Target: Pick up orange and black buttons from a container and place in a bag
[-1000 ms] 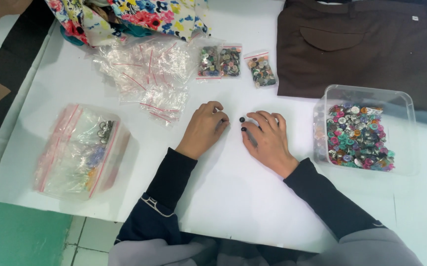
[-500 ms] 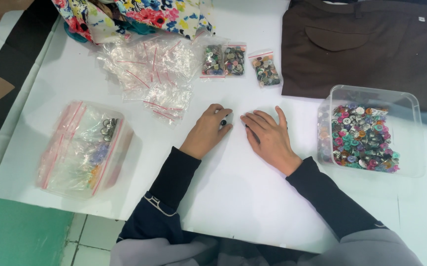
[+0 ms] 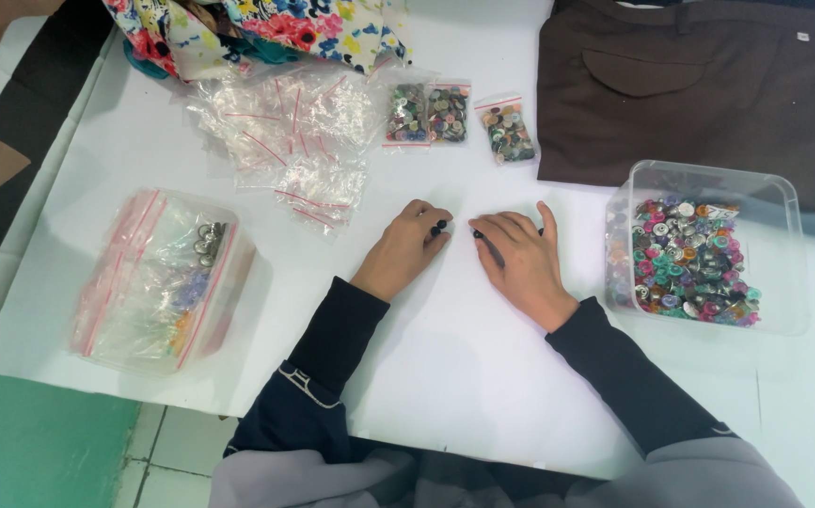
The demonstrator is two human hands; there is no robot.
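- My left hand (image 3: 407, 249) rests curled on the white counter (image 3: 445, 376), its fingers (image 3: 431, 218) pinching a small dark round button (image 3: 438, 227) at the tips
- My right hand (image 3: 520, 259) lies flat just right of it, fingers (image 3: 506, 229) loosely together over a thin dark item I cannot make out; whether they grip it I cannot tell
- The button sits at the middle of the counter, between the two hands
- One clear plastic tub (image 3: 708, 246), rectangular with rounded corners, stands to the right, filled with shiny round buttons in many colours
- Three small clear zip bags of buttons (image 3: 445, 115) lie at the far middle, two touching, one just right
- A loose heap of empty clear zip bags (image 3: 285, 132) with red strips lies far left of centre, crinkled and glossy
- One larger clear bag (image 3: 158, 277) on the left holds metal rings and small coloured pieces
- One brown folded garment (image 3: 699, 85) lies far right; one floral cloth (image 3: 266, 28) at the far left
- Against half a second ago, my hands sit slightly closer together, the left one's pinch unchanged
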